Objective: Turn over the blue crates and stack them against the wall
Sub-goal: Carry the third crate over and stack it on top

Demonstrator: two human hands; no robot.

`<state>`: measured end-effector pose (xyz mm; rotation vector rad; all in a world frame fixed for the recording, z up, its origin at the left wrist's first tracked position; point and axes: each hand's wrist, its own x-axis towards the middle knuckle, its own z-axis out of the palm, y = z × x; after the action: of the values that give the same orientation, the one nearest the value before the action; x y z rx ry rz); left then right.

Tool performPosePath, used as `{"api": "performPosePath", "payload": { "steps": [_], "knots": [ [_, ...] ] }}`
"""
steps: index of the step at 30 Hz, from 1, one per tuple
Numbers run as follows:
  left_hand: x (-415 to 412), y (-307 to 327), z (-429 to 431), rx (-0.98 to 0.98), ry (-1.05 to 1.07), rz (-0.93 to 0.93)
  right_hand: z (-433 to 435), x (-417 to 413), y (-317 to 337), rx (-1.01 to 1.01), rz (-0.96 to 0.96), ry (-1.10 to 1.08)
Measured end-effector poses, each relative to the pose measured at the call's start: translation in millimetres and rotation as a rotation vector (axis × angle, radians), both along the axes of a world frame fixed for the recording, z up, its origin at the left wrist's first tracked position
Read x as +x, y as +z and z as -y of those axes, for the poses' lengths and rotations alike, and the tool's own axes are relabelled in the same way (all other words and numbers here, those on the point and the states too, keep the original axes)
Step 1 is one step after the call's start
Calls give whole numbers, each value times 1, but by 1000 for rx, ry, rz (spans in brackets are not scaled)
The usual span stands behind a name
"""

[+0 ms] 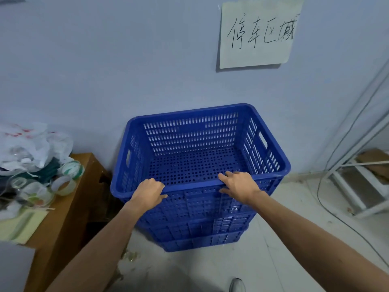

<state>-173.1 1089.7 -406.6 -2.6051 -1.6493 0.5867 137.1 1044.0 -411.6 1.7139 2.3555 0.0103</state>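
A stack of blue perforated crates (pixel 200 234) stands on the floor against the pale wall (pixel 105 60). The top blue crate (pixel 195 133) sits open side up, empty inside, nested on the ones below. My left hand (pixel 148 191) grips the crate's near rim left of centre, fingers curled over the edge. My right hand (pixel 240 185) holds the same rim right of centre, thumb under the lip and fingers on top.
A brown cabinet (pixel 69 207) at the left touches the stack and carries tape rolls (pixel 63 184), plastic bags and papers. A handwritten paper sign (pixel 256 32) hangs on the wall. A white metal frame (pixel 357 186) and cables stand at the right. My shoe (pixel 236 285) shows below.
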Motion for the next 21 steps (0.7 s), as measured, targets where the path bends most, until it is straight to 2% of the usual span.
{"api": "performPosePath", "payload": {
  "steps": [21],
  "knots": [
    [0, -4, -3, -19, -60, -78, 0, 11, -12, 65, -7, 74]
  ]
}}
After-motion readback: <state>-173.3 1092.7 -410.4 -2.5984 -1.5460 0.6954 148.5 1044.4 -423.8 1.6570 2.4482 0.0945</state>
